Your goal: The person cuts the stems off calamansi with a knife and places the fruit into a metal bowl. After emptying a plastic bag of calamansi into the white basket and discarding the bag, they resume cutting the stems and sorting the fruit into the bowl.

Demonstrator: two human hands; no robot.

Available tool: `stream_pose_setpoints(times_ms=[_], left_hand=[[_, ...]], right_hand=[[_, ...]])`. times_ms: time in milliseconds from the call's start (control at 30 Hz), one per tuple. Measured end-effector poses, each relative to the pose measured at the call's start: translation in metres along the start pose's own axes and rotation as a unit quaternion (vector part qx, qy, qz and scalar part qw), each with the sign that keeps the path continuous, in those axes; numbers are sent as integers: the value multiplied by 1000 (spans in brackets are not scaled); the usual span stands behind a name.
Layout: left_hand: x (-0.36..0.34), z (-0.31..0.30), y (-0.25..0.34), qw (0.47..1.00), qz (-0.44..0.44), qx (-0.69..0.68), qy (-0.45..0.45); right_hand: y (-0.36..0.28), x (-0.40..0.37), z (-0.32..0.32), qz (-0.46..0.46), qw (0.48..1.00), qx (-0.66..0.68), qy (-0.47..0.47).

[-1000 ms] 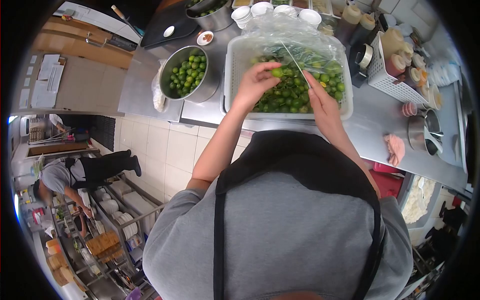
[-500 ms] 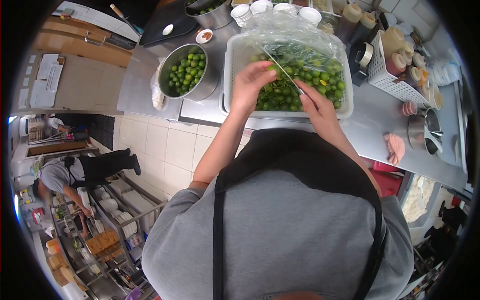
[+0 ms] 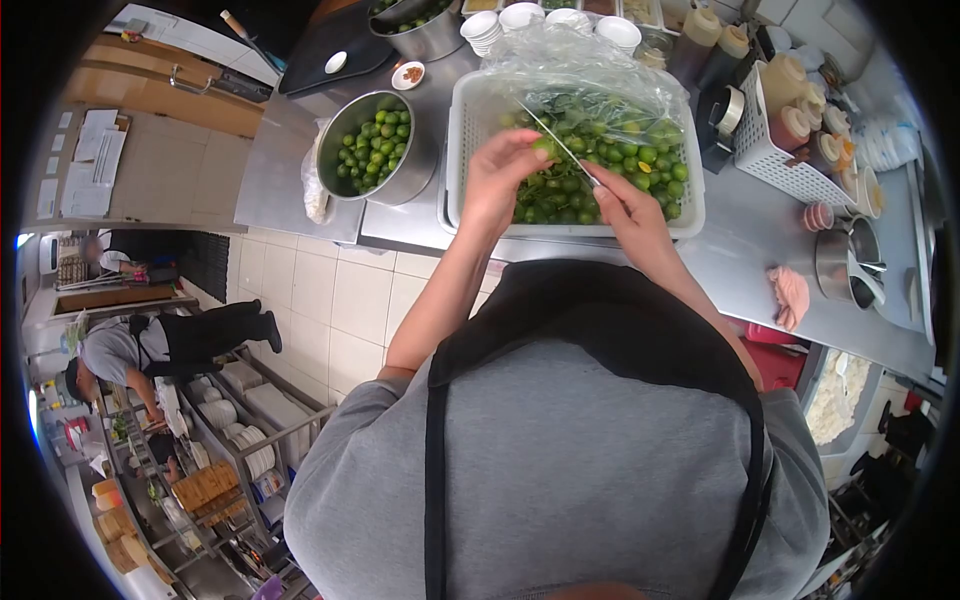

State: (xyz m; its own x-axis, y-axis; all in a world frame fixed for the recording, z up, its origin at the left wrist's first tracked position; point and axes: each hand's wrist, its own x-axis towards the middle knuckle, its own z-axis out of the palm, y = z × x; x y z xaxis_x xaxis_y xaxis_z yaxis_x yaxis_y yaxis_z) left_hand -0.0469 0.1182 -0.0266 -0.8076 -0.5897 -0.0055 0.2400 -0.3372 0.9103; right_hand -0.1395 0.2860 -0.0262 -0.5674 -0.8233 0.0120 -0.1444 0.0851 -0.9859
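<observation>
We count one left hand (image 3: 500,178), one right hand (image 3: 633,210), one knife (image 3: 560,142), one held lime (image 3: 543,148), and one white tub (image 3: 472,120) at the near edge of the worktop (image 3: 742,232). Toward its left end we see two pots (image 3: 425,152); along its far edge, four stacks of white bowls (image 3: 483,30); at its near edge, one pink cloth (image 3: 790,298).

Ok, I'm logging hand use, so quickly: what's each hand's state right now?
Left hand: closed, holding a green lime-like fruit.
Right hand: closed, holding a knife.

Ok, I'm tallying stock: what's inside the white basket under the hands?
The white basket holds green citrus fruits, with clear plastic over the far part. Whatever lies beneath the top layer or behind the left hand is hidden.
</observation>
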Motion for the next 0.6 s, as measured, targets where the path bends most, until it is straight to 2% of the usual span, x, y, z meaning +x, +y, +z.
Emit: stream_pose_setpoints(times_ms=[200, 433, 533, 600], left_hand=[[2, -2, -3, 995, 61, 65, 35], [3, 3, -5, 993, 81, 71, 50], [-8, 17, -5, 994, 67, 88, 0], [-16, 29, -7, 983, 52, 175, -27]], right_hand=[[-2, -6, -2, -74, 994, -71, 23], [-2, -10, 0, -89, 992, -84, 35], [-5, -5, -2, -62, 988, -135, 44], [-4, 3, -5, -75, 987, -114, 86]])
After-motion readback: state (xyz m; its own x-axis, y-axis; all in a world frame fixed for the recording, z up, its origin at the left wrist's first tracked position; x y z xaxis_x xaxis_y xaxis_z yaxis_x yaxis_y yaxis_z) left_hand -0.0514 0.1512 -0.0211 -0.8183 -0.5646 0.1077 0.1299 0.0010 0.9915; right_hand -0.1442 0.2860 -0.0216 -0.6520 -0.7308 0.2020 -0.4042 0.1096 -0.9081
